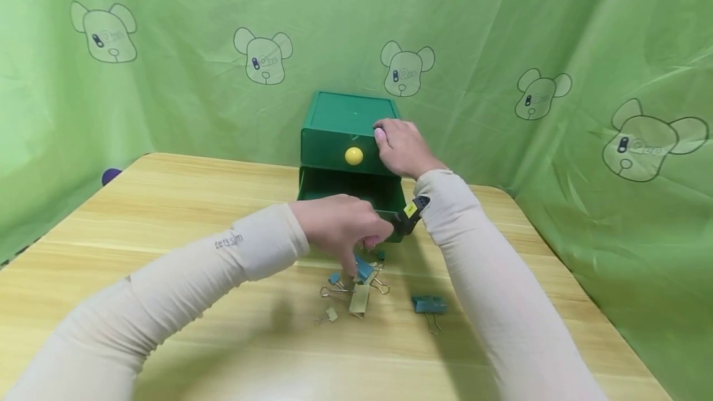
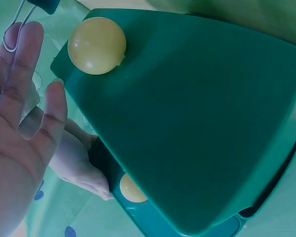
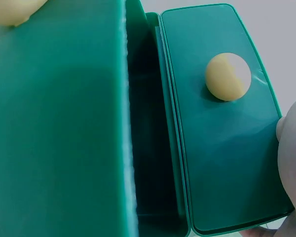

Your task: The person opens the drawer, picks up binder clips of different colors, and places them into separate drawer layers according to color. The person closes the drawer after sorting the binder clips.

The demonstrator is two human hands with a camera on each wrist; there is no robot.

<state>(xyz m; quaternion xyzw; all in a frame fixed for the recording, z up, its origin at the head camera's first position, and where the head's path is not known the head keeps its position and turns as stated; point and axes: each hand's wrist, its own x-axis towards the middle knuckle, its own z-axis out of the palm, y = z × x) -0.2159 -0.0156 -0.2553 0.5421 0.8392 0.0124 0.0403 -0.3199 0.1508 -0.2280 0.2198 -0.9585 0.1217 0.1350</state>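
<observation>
In the head view my left hand (image 1: pixel 345 228) hovers before the pulled-out lower drawer (image 1: pixel 312 190), thumb pointing down to loose binder clips. The left wrist view shows straight, spread fingers of the left hand (image 2: pixel 19 113). A dark teal binder clip (image 2: pixel 45 4) stands by their tips, its wire handle crossing them; I see no finger closed on it. My right hand (image 1: pixel 405 148) holds the top right corner of the green drawer unit (image 1: pixel 351 113), thumb on the upper drawer's front. Its thumb side shows as a right hand (image 3: pixel 293 158) in the right wrist view.
Blue and pale yellow binder clips lie below the left hand, among them a yellow clip (image 1: pixel 359 299) and a small one (image 1: pixel 331 314). A blue clip (image 1: pixel 429 304) lies apart at right. Yellow knob (image 1: pixel 353 155) marks the upper drawer. Green curtain (image 1: pixel 184 110) surrounds the wooden table (image 1: pixel 211 333).
</observation>
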